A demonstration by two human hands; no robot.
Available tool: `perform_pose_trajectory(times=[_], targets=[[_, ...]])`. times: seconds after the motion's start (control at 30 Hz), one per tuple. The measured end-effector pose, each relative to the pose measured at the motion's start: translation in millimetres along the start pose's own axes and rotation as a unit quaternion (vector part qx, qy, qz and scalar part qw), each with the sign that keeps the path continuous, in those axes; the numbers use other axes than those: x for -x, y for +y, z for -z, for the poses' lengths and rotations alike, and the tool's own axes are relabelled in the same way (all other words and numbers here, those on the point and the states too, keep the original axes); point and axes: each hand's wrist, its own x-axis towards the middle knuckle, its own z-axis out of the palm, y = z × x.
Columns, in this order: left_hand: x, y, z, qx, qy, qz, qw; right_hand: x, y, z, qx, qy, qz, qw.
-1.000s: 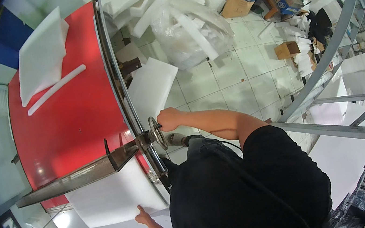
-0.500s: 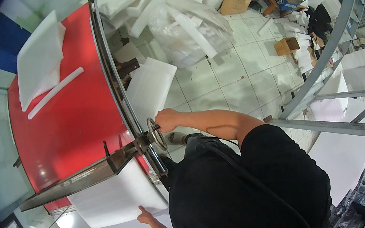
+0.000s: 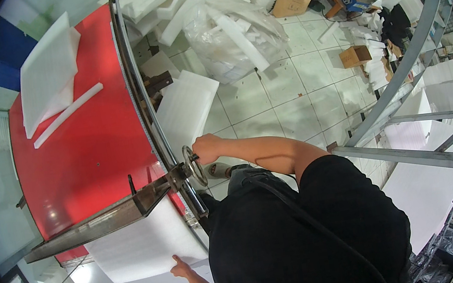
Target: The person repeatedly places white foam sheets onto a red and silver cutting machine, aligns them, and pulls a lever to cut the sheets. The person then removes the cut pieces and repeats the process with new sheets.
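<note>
My right hand (image 3: 208,148) is closed at the handle of a round metal handwheel (image 3: 195,166), mounted on the rail along the red table's (image 3: 103,142) near edge. Under the metal crossbeam (image 3: 98,224) lies a thick white foam sheet (image 3: 142,242), partly covered by the beam. My left hand (image 3: 180,267) grips this sheet's edge, one digit stretched over its top and the others curled against the side. Farther along the red surface rest a stack of white foam sheets (image 3: 49,74) and a narrow foam strip (image 3: 68,115).
Long metal rails (image 3: 142,89) border the table. Beyond them, a foam board (image 3: 189,106) leans near a clear plastic bag of foam scraps (image 3: 229,41). A small cardboard box (image 3: 355,56) sits on the tiled floor. Grey metal framing (image 3: 429,164) stands at my right.
</note>
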Motion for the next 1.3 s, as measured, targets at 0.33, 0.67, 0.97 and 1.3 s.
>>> perform_pose_trajectory(times=[0.33,0.67,0.97,1.3], targets=[[8,-7,-12,0.022,0.015,-0.018,0.999,-15,7,-13,0.03,-0.014,0.002,0.999],[30,19,16,0.141,-0.025,0.074,0.987,-19,15,-36,0.096,0.023,0.01,0.995],[61,34,12,0.187,0.052,0.115,0.974,-35,42,-37,0.102,0.002,0.093,0.99],[57,55,45,0.212,0.027,0.127,0.969,-33,23,-23,0.036,0.01,0.069,0.997]])
